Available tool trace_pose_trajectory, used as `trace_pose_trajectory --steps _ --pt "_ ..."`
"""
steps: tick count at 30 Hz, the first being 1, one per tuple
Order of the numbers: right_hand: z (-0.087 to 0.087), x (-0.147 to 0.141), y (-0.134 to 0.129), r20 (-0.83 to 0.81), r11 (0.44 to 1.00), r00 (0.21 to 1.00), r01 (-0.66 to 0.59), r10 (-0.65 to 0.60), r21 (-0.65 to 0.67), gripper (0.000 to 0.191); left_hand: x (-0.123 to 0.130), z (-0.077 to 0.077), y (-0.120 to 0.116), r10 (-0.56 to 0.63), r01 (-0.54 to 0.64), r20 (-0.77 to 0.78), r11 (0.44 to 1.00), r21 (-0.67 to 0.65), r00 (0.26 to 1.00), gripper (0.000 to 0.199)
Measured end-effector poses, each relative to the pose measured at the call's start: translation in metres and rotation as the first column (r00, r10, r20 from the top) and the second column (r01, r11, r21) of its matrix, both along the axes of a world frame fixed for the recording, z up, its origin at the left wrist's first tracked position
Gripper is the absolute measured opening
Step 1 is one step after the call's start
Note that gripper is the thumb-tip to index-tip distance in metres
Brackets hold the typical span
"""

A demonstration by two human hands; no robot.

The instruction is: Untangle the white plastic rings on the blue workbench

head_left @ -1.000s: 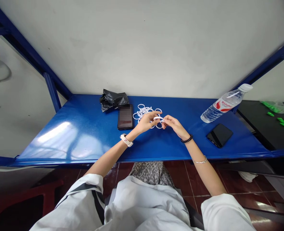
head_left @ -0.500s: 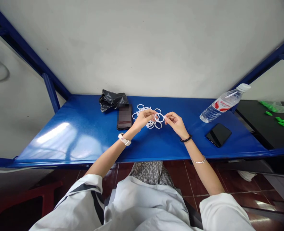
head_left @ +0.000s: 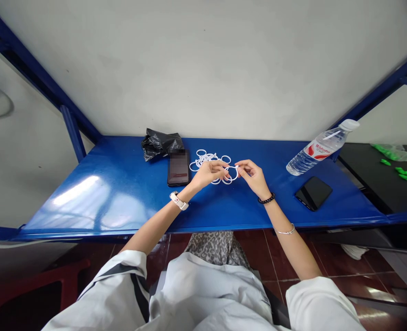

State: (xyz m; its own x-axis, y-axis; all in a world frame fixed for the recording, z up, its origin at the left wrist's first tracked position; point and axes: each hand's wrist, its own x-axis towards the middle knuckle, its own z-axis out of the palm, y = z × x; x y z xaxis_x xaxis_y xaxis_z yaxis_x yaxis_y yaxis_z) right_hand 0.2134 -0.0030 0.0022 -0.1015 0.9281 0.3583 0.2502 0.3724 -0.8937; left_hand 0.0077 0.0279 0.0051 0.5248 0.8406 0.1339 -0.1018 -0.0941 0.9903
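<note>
A thin white ring (head_left: 237,174) is held upright between my two hands, above the blue table (head_left: 121,184). My left hand (head_left: 206,175) pinches its left side with the thumb and fingertips. On the other side my right hand (head_left: 253,178) grips the ring's upper right edge, where a small white tab shows. Behind and under my left hand lies a loose pile of similar white rings (head_left: 203,158), partly covered by the fingers.
Left of the pile lies a dark phone (head_left: 178,168) beside a crumpled black plastic bag (head_left: 160,143). To the right are a tilted-looking water bottle (head_left: 320,149) and a black phone (head_left: 313,193). Green pieces (head_left: 404,174) lie on a dark surface at far right.
The held ring has shifted slightly right and down and turned, its tab now at the upper right. My left hand has moved a little right and down; the right hand is almost still.
</note>
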Motion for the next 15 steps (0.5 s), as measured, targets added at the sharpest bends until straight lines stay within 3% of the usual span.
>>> trace_pose_trajectory --steps 5,15 --pt "0.0002 0.0007 0.0005 0.023 1.000 1.000 -0.018 0.019 -0.013 0.030 0.0006 -0.0003 -0.0023 -0.056 0.056 -0.015 0.998 -0.025 0.998 0.051" --pt "0.0025 -0.0013 -0.0019 0.022 0.998 0.999 -0.023 0.024 -0.059 0.036 0.0014 0.0008 -0.0012 -0.057 0.053 -0.051 0.995 -0.081 0.997 0.049"
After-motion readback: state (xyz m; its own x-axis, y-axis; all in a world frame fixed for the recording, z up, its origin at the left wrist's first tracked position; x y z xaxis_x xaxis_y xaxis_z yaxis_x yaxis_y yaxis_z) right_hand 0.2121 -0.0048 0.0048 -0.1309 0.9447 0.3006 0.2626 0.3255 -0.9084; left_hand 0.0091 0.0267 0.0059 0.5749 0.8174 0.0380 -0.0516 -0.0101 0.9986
